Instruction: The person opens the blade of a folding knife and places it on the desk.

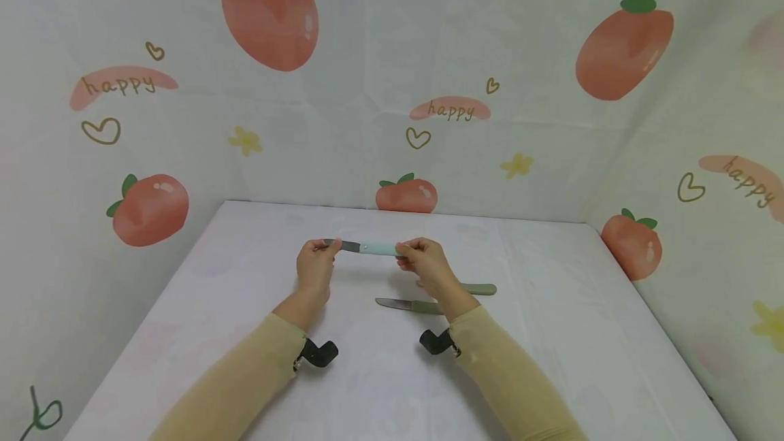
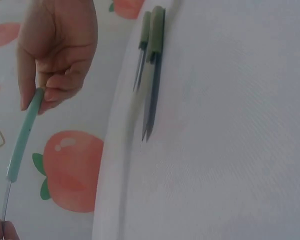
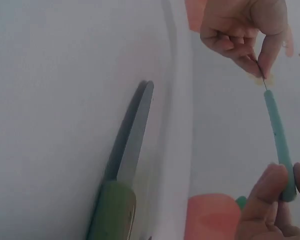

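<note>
A small knife with a pale mint-green handle (image 1: 378, 248) is held up level above the table between both hands. The left hand (image 1: 315, 271) pinches its metal blade (image 1: 350, 246) near the tip, between thumb and fingers. At the other end, the right hand (image 1: 429, 264) pinches the butt of the handle. Below the right hand, a knife with an olive-green handle (image 1: 425, 307) lies on the table, its blade pointing left. Just behind it lies another green-handled knife (image 1: 480, 288), partly hidden by the right hand and wrist.
A white cloth covers the table (image 1: 245, 305). Behind and beside it hang white sheets (image 1: 343, 141) printed with red fruit, hearts and "happy". A black wrist camera (image 1: 320, 353) sits at the left cuff and another black camera (image 1: 435, 341) at the right cuff.
</note>
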`<state>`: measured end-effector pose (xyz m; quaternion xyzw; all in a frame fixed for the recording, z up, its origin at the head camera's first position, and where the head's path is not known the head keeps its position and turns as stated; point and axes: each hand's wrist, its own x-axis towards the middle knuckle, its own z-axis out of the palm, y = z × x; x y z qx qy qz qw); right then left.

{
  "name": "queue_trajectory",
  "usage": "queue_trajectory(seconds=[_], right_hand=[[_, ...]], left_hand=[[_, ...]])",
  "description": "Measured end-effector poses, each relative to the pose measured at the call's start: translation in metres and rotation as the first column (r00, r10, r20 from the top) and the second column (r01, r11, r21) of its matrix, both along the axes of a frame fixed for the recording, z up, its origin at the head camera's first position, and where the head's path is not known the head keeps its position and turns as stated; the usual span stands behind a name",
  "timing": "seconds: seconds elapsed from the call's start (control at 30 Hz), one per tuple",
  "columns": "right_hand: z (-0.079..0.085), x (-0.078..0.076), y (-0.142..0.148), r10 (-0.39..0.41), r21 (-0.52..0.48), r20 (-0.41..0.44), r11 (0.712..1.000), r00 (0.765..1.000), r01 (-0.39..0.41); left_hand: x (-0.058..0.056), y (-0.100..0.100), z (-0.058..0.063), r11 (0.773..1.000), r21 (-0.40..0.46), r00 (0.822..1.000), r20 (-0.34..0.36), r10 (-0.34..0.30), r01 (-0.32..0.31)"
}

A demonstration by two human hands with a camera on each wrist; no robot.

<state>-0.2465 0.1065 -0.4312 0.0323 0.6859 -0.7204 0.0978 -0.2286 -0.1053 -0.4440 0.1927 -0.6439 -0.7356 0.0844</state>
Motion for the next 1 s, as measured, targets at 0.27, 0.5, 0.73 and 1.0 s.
queue_trajectory(seconds=[0.27,0.5,0.73,1.0], right_hand=[[-0.001,-0.002,0.011,0.178,0.217,-0.007,0.961,0.984,-0.173],[-0.003,-0.004,0.013,0.238,0.370,0.020,0.901,0.971,-0.228],[-0.009,-0.007,0.012,0.292,0.473,0.038,0.837,0.956,-0.275],[-0.010,-0.005,0.010,0.348,0.577,0.038,0.757,0.937,-0.305]], left_hand=[[0.001,-0.024,-0.005,0.950,-0.260,0.981,0.129,-0.144,0.174],[0.001,-0.042,-0.007,0.863,-0.365,0.931,0.237,-0.277,0.350],[-0.001,-0.051,-0.012,0.795,-0.425,0.895,0.313,-0.318,0.432],[-0.002,-0.055,-0.010,0.734,-0.472,0.866,0.362,-0.344,0.489]])
